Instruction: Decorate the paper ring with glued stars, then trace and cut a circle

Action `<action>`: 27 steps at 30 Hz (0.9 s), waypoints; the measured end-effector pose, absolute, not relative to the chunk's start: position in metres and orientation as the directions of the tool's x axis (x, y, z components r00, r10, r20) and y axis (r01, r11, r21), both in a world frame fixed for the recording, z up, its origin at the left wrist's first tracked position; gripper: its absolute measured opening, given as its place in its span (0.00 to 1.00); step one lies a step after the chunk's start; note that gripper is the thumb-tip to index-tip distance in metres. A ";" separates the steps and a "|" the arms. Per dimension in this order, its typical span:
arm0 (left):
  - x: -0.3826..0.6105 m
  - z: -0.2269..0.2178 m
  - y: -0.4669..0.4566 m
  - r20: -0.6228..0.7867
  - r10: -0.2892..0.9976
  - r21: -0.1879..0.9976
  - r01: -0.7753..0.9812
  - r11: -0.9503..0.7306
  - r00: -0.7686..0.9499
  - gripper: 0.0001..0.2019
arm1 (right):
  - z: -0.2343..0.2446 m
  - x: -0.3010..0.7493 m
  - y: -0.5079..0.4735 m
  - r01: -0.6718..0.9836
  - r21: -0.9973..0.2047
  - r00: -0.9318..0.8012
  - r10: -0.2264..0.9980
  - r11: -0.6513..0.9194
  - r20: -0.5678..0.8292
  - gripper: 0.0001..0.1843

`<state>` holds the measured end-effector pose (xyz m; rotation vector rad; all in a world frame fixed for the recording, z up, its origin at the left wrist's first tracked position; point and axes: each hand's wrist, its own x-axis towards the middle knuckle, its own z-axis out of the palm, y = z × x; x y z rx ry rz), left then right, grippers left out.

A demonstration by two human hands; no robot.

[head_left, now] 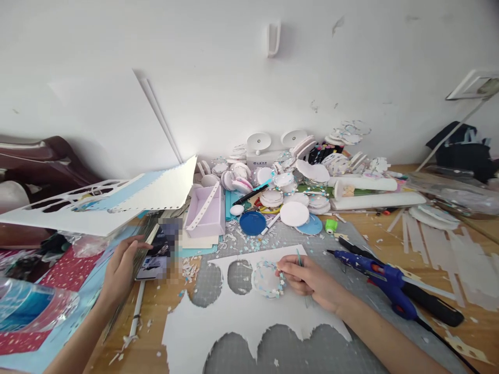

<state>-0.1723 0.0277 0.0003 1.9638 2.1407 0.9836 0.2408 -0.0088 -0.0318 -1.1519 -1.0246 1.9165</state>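
My left hand (121, 262) is open, fingers stretched toward a phone (154, 259) with a lit screen, its fingertips at the phone's left edge. My right hand (306, 275) is closed around a thin teal tool (299, 257), which looks like tweezers; most of it is hidden by the fingers. Its thumb and index fingertip are at the right edge of a round white paper disc (267, 278) rimmed with small blue and white pieces. Beneath the disc lies a white paper sheet (234, 311) with rounded cut-outs. Whether the fingertips also grip the disc I cannot tell.
A blue glue gun (366, 265) lies right on the grey cutting mat (323, 337). Behind are a lilac box (206, 208), a blue lid (252, 223), a green sharpener (331, 226) and many decorated discs (294, 213). A plastic bottle (35, 306) lies far left.
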 end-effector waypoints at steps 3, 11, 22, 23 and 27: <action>-0.172 0.000 0.027 0.288 0.949 0.552 0.832 -0.055 -0.129 0.24 | -0.032 0.241 -0.009 -0.139 -0.871 -0.385 0.836 -0.472 -0.391 0.22; -0.169 -0.002 0.034 0.260 0.958 0.638 0.766 -0.076 -0.121 0.23 | -0.029 0.240 -0.010 -0.123 -0.869 -0.375 0.833 -0.479 -0.406 0.23; -0.176 -0.008 0.021 0.280 0.958 0.623 0.770 -0.133 -0.061 0.21 | -0.033 0.242 -0.011 -0.115 -0.865 -0.377 0.827 -0.488 -0.416 0.23; -0.176 -0.007 0.018 0.293 0.953 0.624 0.769 -0.134 -0.071 0.20 | -0.034 0.242 -0.011 -0.115 -0.866 -0.378 0.827 -0.487 -0.415 0.23; -0.178 -0.003 0.005 0.305 0.949 0.625 0.768 -0.139 -0.075 0.18 | -0.035 0.242 -0.010 -0.110 -0.866 -0.386 0.824 -0.487 -0.415 0.23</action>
